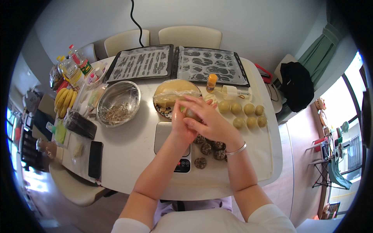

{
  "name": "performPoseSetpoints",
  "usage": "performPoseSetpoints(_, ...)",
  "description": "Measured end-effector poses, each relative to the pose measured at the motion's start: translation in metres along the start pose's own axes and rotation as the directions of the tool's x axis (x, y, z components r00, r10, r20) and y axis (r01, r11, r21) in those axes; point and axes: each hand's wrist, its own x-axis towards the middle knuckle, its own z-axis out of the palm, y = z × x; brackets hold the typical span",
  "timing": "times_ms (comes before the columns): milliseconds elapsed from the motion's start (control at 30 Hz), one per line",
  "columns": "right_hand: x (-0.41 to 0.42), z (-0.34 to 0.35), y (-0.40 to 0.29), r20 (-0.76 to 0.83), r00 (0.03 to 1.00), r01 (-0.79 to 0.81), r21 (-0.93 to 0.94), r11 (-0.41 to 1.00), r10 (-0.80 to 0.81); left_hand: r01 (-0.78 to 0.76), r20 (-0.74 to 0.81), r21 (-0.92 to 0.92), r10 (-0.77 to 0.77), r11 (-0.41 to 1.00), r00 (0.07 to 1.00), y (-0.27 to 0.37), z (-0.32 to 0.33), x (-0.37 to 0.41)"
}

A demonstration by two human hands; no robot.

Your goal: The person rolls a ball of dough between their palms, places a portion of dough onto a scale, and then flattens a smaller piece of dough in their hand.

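My left hand (181,123) and my right hand (205,118) are cupped together above the table. Between the palms a pale ball of dough (191,114) shows in part; the fingers hide the rest. Just beyond lies a large yellow dough mass (177,88), partly under clear film on a patterned plate (158,109). Below the left hand stands a kitchen scale (163,135), partly covered by the forearm. Dark, coarse filling balls (206,149) are clustered by my right wrist. Several smooth yellow dough balls (249,109) sit in two rows to the right.
Two baking trays (140,62) (211,65) with greasy paper lie at the back. At left are a film-covered steel bowl (118,109), bananas (65,100), oil bottles (71,72), a black wrapped block (80,125) and a phone (95,159). An orange-capped bottle (211,83) stands behind my hands.
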Motion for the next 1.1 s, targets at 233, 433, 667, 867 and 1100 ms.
performPoseSetpoints(233,-0.026,-0.057,0.009,0.091,0.962,-0.257,-0.001,0.966,0.256,0.229,0.221,-0.009,-0.221,0.973,0.95,-0.002,-0.002,0.003)
performPoseSetpoints(433,-0.03,-0.067,0.016,0.17,0.938,-0.311,0.021,0.95,0.303,0.275,0.19,-0.062,-0.259,0.959,0.947,-0.012,0.002,0.003)
performPoseSetpoints(667,-0.05,-0.096,0.033,-0.019,0.87,-0.491,0.05,0.87,0.492,0.206,-0.116,0.208,-0.185,0.956,0.976,-0.007,0.005,0.001)
performPoseSetpoints(867,-0.06,-0.09,0.08,-0.057,0.741,-0.642,-0.354,0.68,0.669,0.139,-0.126,0.248,-0.111,0.959,0.986,-0.003,-0.003,0.006)
performPoseSetpoints(1100,-0.051,-0.066,0.088,-0.018,0.671,-0.616,-0.569,0.544,0.741,0.099,-0.106,0.257,-0.073,0.961,0.992,0.003,-0.001,0.004)
